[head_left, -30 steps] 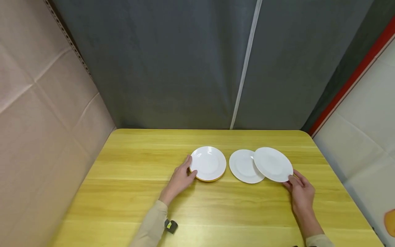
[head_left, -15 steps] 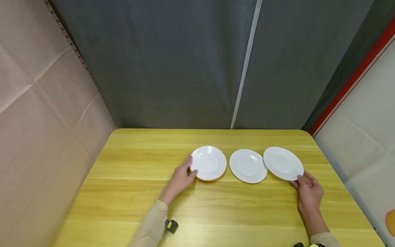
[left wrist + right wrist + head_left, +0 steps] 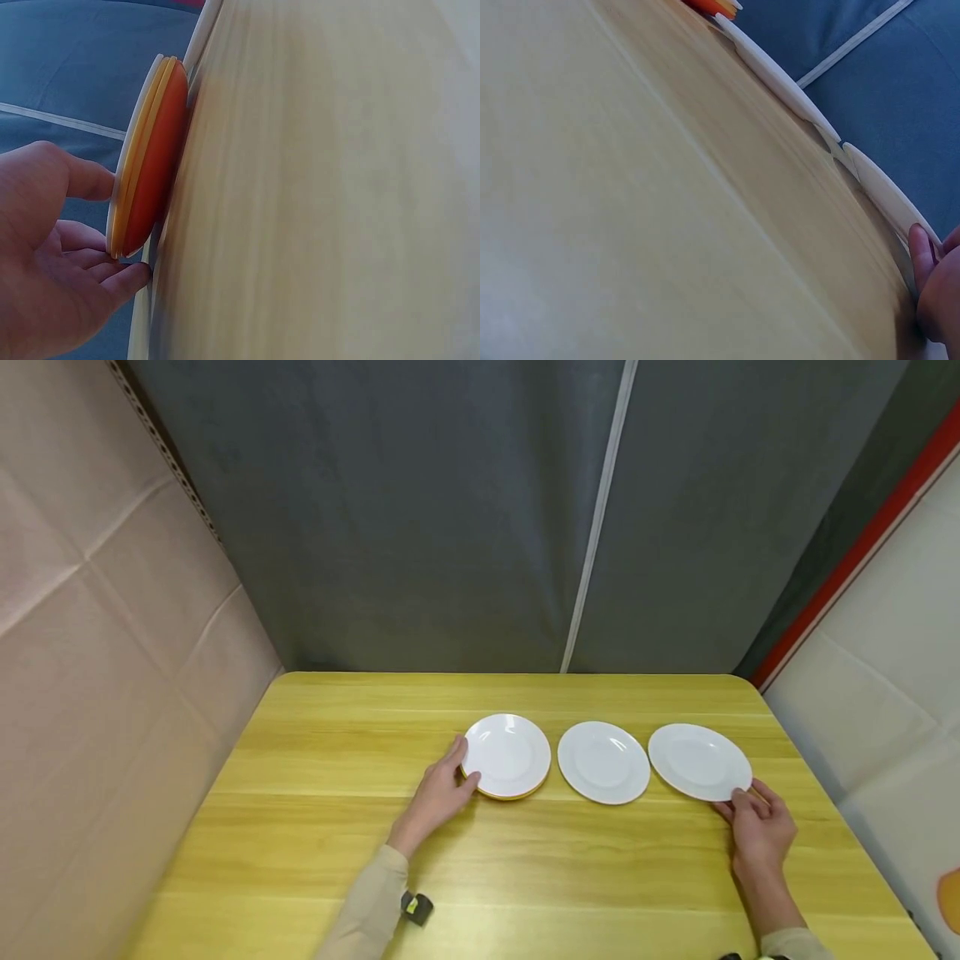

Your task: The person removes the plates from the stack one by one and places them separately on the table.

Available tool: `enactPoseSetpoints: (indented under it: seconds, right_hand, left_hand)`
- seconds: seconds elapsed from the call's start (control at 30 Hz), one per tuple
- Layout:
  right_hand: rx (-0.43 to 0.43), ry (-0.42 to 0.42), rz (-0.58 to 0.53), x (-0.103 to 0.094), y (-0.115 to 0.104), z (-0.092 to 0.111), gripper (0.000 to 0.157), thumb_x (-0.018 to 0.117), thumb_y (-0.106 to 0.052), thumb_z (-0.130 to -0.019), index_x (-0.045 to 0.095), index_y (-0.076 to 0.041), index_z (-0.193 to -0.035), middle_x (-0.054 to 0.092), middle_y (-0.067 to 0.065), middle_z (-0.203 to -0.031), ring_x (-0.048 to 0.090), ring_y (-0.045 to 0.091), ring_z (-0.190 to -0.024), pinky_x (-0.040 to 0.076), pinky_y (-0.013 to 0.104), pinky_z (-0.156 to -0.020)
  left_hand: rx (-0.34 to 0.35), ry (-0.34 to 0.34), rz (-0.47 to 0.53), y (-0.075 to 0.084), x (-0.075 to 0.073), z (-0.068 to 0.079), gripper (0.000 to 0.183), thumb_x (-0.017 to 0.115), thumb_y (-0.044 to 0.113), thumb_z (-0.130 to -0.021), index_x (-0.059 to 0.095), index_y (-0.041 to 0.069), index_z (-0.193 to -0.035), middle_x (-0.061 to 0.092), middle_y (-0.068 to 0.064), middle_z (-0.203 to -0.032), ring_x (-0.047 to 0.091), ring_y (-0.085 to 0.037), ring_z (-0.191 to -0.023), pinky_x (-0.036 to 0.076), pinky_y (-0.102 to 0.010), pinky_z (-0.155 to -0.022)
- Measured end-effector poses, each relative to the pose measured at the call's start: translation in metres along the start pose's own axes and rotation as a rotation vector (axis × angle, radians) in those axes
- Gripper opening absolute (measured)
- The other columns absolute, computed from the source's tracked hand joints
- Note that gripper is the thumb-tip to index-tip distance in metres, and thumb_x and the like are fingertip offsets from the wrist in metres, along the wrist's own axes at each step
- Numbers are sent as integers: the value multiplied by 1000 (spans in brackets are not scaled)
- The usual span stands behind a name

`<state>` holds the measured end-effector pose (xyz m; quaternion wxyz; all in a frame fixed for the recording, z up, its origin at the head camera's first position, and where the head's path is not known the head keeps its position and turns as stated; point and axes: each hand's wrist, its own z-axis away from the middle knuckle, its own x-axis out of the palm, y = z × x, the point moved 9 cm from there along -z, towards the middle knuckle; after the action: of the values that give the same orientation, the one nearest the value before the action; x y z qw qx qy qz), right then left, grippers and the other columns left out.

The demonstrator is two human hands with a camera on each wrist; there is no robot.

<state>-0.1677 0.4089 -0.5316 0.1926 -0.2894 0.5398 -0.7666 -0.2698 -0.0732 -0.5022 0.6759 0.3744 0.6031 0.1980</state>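
Note:
Three white plate tops lie in a row across the far half of the table in the head view. At the left one, a stack of plates [image 3: 507,756], my left hand [image 3: 437,797] grips the near-left rim between thumb and fingers. From the side, in the left wrist view, the stack [image 3: 154,157] has white on top, yellow-orange layers under it and a red-orange base. My right hand [image 3: 761,835] pinches the near-right rim of the rightmost white plate [image 3: 699,762], which is low over the table. Between them lies the middle white plate [image 3: 603,762], untouched by either hand.
The wooden table [image 3: 570,868] ends at a dark grey curtain [image 3: 420,527] with a white strip [image 3: 600,518]. Pale cloth walls [image 3: 112,693] stand at the sides. A small black device [image 3: 416,910] sits by the left sleeve.
My right hand has carried its white plate rightward off the middle plate it overlapped, then lowered it. My left hand and the stack have stayed in place.

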Motion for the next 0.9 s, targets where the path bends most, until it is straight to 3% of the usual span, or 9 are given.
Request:
enactPoseSetpoints:
  seconds: [0.1,0.27,0.47,0.7,0.8,0.9]
  right_hand:
    - [2,5,-10,0,-1,0,29,61,0,-96,56,-9,-123,68,-7,-73,69,5,-58,59,18,-56]
    - [30,6,28,-1,-2,0,44,58,-1,-97,49,-2,-141,67,-8,-75,67,4,-58,59,18,-56]
    - [31,4,230,-1,-6,5,59,56,-6,-98,38,1,-154,59,-11,-96,59,-2,-62,54,13,-54]
    - [-16,-5,587,2,-11,11,61,56,-23,-99,40,-1,-154,53,12,-140,47,-11,-84,43,0,-66]
    - [-25,-12,606,3,-12,13,62,55,-25,-100,40,-1,-155,46,18,-151,44,-9,-90,40,-2,-69]
    - [-42,1,589,3,-15,16,61,56,-23,-99,40,-1,-154,52,11,-141,45,-8,-89,40,-1,-69]
  left_hand:
    - [-4,0,0,-1,0,0,73,60,32,-102,25,3,-159,20,-14,-168,24,-26,-154,24,-45,-126]
    - [-1,5,2,0,0,0,72,60,32,-102,26,3,-159,20,-14,-168,24,-27,-154,23,-45,-126]
    - [-3,4,6,2,0,1,72,59,31,-102,25,2,-159,20,-15,-168,24,-27,-154,23,-46,-126]
    - [-6,3,1,1,-1,2,72,59,31,-102,25,2,-159,20,-15,-168,24,-27,-154,24,-45,-126]
    - [-13,3,1,1,0,1,72,59,32,-102,25,3,-159,20,-14,-168,23,-26,-154,24,-43,-126]
    - [-11,0,-2,1,1,1,72,59,32,-102,25,2,-159,19,-15,-168,23,-26,-154,24,-43,-126]
